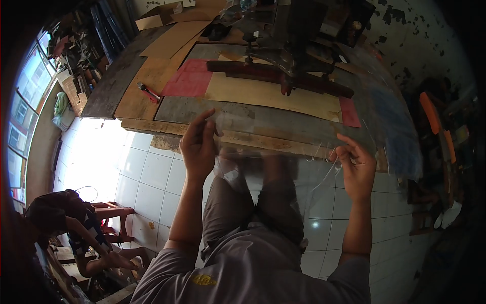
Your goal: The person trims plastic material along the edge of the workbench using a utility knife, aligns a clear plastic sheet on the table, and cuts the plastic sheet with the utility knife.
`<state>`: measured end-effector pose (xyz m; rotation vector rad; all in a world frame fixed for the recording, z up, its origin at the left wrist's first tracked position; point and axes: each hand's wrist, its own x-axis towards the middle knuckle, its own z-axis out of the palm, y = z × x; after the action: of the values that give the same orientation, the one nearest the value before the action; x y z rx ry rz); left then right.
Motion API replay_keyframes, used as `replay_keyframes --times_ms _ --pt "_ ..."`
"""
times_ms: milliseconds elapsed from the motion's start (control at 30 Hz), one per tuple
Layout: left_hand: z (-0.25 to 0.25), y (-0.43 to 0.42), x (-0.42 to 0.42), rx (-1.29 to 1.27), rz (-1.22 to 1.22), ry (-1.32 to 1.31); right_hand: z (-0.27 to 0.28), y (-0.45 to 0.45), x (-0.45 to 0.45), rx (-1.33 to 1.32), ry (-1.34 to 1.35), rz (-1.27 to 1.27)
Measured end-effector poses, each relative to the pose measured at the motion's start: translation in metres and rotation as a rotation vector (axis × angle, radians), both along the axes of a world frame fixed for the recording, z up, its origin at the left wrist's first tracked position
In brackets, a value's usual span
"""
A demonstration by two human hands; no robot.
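Observation:
A clear, thin plastic sheet (318, 183) is stretched between my two hands, in front of the workbench edge. Most of it is see-through, so its outline is hard to follow. My left hand (198, 147) pinches its left side, with the index finger pointing up. On the other side, my right hand (358, 169) has its thumb and fingers closed on the sheet's right edge, where whitish folds catch light. Beyond the hands, a dark metal press (283, 76) with a long bar stands over a yellowish strip (253, 91) and a red sheet (187, 77).
A red-handled cutter (148, 92) lies on the bench (134, 101) at left. Cardboard pieces (174, 40) are at the back. A seated person (76, 223) works at lower left beside a red stool (116, 213). Bluish plastic sheeting (400, 131) hangs at the right.

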<state>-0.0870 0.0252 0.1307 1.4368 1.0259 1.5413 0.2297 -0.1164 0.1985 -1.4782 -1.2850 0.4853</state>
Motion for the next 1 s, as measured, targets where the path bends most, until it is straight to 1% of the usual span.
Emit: replay_keyframes --times_ms 133,233,333,367,467,567,667,767,867,1000 --pt "0.004 -0.003 0.003 -0.052 -0.104 -0.025 -0.004 0.007 0.019 -0.056 -0.049 -0.031" --pt "0.02 -0.008 0.003 -0.134 -0.213 -0.043 0.0 0.009 0.028 -0.109 -0.073 -0.026" --pt "0.023 -0.004 0.006 -0.132 -0.254 -0.044 -0.002 0.009 0.043 -0.105 -0.123 -0.001" --pt "0.028 -0.006 0.007 -0.185 -0.308 -0.095 -0.001 0.009 0.044 -0.104 -0.071 0.021" --pt "0.02 0.0 0.01 -0.161 -0.331 -0.115 -0.003 0.011 0.056 -0.129 0.012 0.08" --pt "0.024 0.0 0.011 -0.205 -0.374 -0.168 -0.001 0.011 0.061 -0.139 0.013 0.087" --pt "0.029 0.001 0.011 -0.253 -0.378 -0.17 0.001 0.012 0.068 -0.145 0.044 0.134" --pt "0.015 0.012 0.013 -0.149 -0.304 -0.095 0.011 0.013 0.062 -0.146 0.048 0.148" --pt "0.016 0.017 0.011 -0.203 -0.334 -0.109 0.011 0.016 0.063 -0.148 0.054 0.16" --pt "0.014 0.022 0.015 -0.205 -0.32 -0.139 0.004 0.022 0.064 -0.139 0.01 0.127"
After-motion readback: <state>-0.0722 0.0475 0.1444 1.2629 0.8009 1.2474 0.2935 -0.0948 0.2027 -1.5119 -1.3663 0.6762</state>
